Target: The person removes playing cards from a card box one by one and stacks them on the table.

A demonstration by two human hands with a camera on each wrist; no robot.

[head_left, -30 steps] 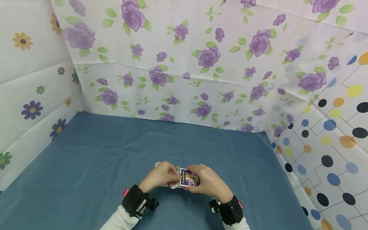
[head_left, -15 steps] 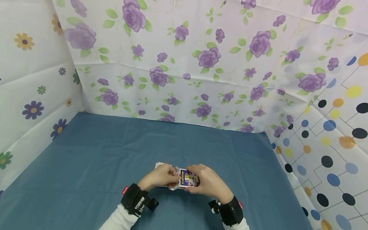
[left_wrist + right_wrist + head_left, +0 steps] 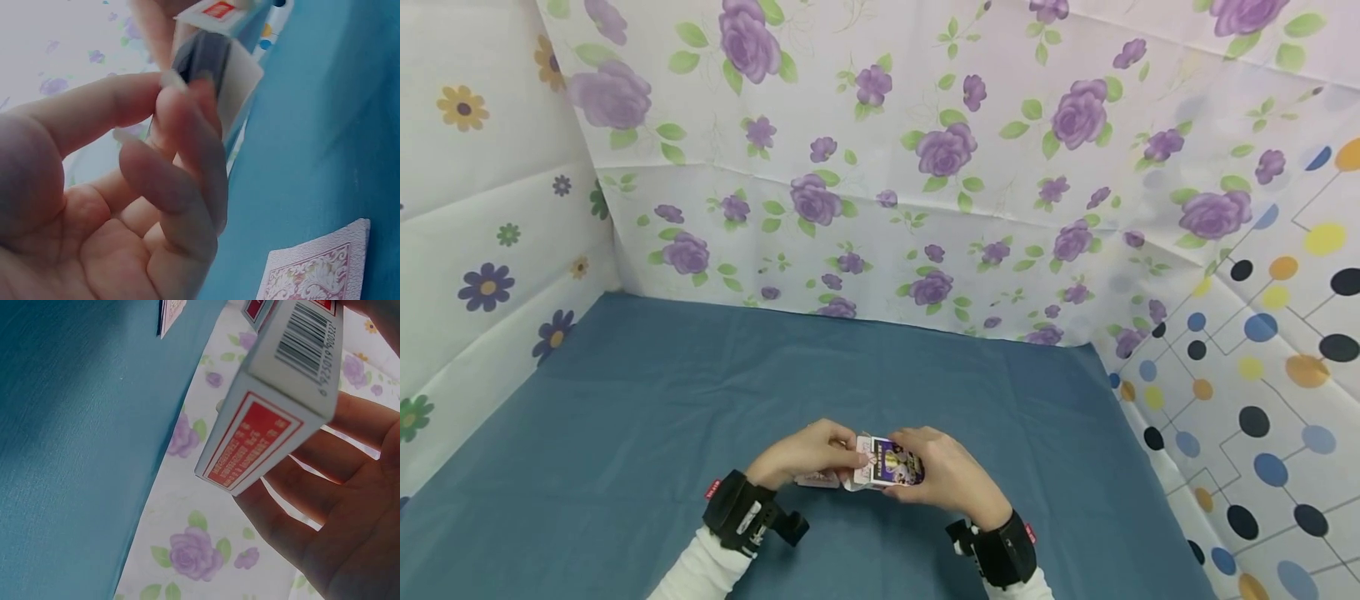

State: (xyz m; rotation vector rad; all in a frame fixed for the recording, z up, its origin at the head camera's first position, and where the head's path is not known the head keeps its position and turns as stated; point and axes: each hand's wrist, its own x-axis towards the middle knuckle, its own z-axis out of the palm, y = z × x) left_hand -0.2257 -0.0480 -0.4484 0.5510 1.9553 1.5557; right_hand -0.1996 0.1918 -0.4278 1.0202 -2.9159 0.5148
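A small playing card box, purple and yellow on its face, is gripped by my right hand, thumb and fingers along opposite edges. The right wrist view shows its white side with a barcode and a red printed panel. My left hand pinches at the box's left end, where a pale, pink-marked piece sticks out. In the left wrist view that end stands open, dark inside, with a white flap folded outward. Playing cards with pink patterned backs lie beneath my left hand.
A blue cloth covers the table. Behind it hangs a white curtain with purple roses. Flowered cloth closes the left side, dotted cloth the right. Each wrist wears a black camera strap.
My left hand has shifted slightly left and its thumb has straightened, showing more of the pale piece at the box's end. The cards below are covered differently. My right hand barely moved.
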